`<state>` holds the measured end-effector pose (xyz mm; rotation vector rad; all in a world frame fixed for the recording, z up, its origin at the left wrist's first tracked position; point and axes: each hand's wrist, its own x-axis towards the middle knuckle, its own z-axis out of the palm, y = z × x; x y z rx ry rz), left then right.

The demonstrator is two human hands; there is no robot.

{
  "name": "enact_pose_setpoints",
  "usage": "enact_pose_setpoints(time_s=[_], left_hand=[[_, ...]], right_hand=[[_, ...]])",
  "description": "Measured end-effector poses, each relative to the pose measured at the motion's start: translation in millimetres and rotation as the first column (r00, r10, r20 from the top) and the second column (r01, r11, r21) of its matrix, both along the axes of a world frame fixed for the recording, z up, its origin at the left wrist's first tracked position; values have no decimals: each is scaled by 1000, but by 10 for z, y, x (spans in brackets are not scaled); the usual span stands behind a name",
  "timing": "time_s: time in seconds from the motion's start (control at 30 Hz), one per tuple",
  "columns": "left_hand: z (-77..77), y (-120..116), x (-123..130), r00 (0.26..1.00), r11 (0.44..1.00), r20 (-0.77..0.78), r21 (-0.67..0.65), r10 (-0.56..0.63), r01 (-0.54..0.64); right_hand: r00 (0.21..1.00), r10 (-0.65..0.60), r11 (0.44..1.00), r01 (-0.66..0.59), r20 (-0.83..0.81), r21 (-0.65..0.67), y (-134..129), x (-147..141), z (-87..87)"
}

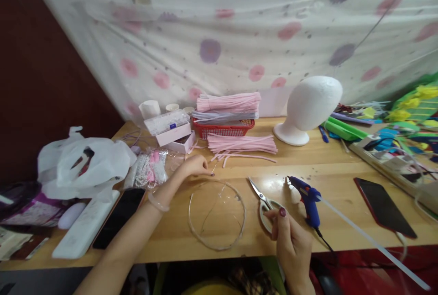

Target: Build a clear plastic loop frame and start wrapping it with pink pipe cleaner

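My left hand [196, 165] reaches over the table with thumb and finger pinched on a short thin piece of wire [214, 169]. Just below it lies a thin wire ring [245, 215], with fine loose wire strands and small clear bits inside. My right hand [293, 244] is at the table's front, its thumb and fingers closed at the handle of the scissors [261, 196]. Their blades point away to the upper left, slightly apart. To the right of the scissors lies a blue glue gun [310, 201] with a long clear glue stick in its back.
A pink pipe-cleaner bundle [242, 144] lies before a red basket [224, 129] of more bundles. A white foam head [313, 105] stands behind. Phones [119, 217] lie on both sides. At left are a bead bag [150, 167] and plastic bag [85, 160]; at right, a power strip [386, 167].
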<state>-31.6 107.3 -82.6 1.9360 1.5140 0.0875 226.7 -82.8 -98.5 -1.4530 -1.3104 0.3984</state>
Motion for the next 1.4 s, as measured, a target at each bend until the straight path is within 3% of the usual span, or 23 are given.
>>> enact_pose_setpoints(time_s=[0.2, 0.4, 0.57, 0.67, 0.77, 0.87, 1.0, 1.03, 1.07, 1.17, 1.27, 1.4], left_hand=[[89, 101, 49, 977, 985, -186, -154, -104, 75], [549, 114, -258, 979, 977, -174, -201, -103, 67], [1114, 122, -389, 1000, 1000, -1, -18, -23, 22], [1447, 139, -429, 988, 991, 157, 130, 15, -36], [1717, 153, -509, 934, 942, 350, 286, 67, -174], [1893, 114, -588, 826, 856, 557, 384, 83, -345], [1953, -34, -583, 665, 777, 747, 413, 9, -475], [1938, -77, -560, 592, 769, 806, 374, 7, -518], [1914, -118, -530, 422, 768, 906, 243, 39, -592], [1807, -211, -417, 215, 756, 976, 115, 35, -645], [1679, -264, -291, 128, 754, 991, 67, 23, -654], [1481, -368, -171, 67, 771, 997, 9, 44, -637]], right_hand=[[1000, 1, 1000, -2, 12, 8, 14, 116, -89], [999, -28, 999, 29, -22, 28, 111, 162, -38], [996, 32, 988, -45, 86, 149, 231, 256, 18], [996, 24, 987, -38, 90, 157, 235, 228, 65], [1000, -9, 992, 8, 12, 126, 192, 144, 149], [993, -81, 989, 91, -91, 120, 180, 85, 265], [994, -84, 971, 98, -72, 220, 337, 79, 495], [997, -53, 969, 63, -49, 237, 408, 69, 571], [1000, -6, 970, 11, -21, 245, 489, 49, 651], [990, 136, 962, -140, 37, 232, 769, -84, 871], [966, 258, 941, -259, 34, 218, 1044, -265, 985], [940, 340, 908, -331, 11, 257, 1230, -398, 1004]])
